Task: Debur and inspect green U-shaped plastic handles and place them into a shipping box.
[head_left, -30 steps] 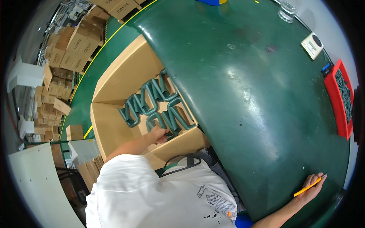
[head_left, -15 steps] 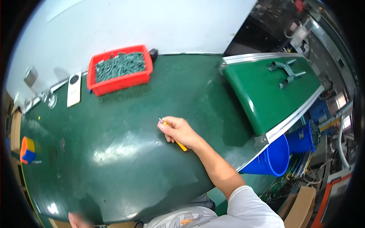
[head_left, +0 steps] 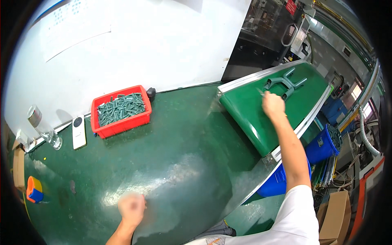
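My right hand [head_left: 273,105] is over the green conveyor belt [head_left: 249,116], closed around a slim yellow-handled tool whose thin metal tip points toward the part. Most of the handle is hidden in my fingers; a bit of yellow shows near the wrist. Just beyond the hand, a grey-green forked plastic part [head_left: 289,85] with several tubular arms lies on the belt. Whether hand and part touch I cannot tell. My left hand [head_left: 132,207] is over the near middle of the green table [head_left: 171,134]; motion blur smears its fingers, and no held thing shows.
A red bin [head_left: 122,130] full of small grey-green pieces stands by the white wall. Left of it are a white flat device [head_left: 79,132] and a clear bottle [head_left: 49,134]. An orange, yellow and blue holder [head_left: 34,190] sits far left. Blue buckets [head_left: 320,147] stand beyond the conveyor.
My right hand has moved from above the table to the conveyor with the yellow-handled tool. The left hand has come in from the lower left edge. The view has shifted.
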Available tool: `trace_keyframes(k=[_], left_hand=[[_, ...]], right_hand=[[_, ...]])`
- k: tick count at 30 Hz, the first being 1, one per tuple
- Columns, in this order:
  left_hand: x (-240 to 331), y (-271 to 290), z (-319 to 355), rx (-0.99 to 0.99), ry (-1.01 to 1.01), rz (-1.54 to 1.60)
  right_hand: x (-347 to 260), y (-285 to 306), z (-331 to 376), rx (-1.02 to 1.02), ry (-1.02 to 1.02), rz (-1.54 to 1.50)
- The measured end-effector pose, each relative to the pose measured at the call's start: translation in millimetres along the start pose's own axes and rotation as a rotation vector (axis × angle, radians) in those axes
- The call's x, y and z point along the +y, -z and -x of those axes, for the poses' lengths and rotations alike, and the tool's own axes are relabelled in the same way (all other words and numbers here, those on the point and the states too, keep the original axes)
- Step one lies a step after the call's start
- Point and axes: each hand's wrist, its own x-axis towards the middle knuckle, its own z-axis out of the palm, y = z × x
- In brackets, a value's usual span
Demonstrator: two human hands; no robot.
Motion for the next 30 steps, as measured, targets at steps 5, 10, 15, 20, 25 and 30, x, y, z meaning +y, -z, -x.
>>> trace_keyframes(k=[5, 10, 15, 20, 25, 30], left_hand=[[-8, 1, 1, -0.001, 0.142, 0.117], [-11, 2, 2, 0.008, 0.174, 0.103], [-10, 2, 0, 0.013, 0.239, 0.113], [-12, 2, -3, 0.040, 0.066, 0.049], [-8, 7, -6, 0.006, -0.054, -0.014], [-3, 14, -9, 0.001, -0.067, 0.025]], right_hand=[[72, -24, -5, 0.116, -0.038, -0.024], [73, -43, -8, 0.313, -0.038, -0.198], [10, 2, 20, 0.383, 0.087, -0.559], [-71, 62, 82, 0.068, 0.438, -0.901], [-153, 84, 139, -0.116, 0.827, -1.070], [-198, 95, 169, -0.203, 1.067, -1.133]])
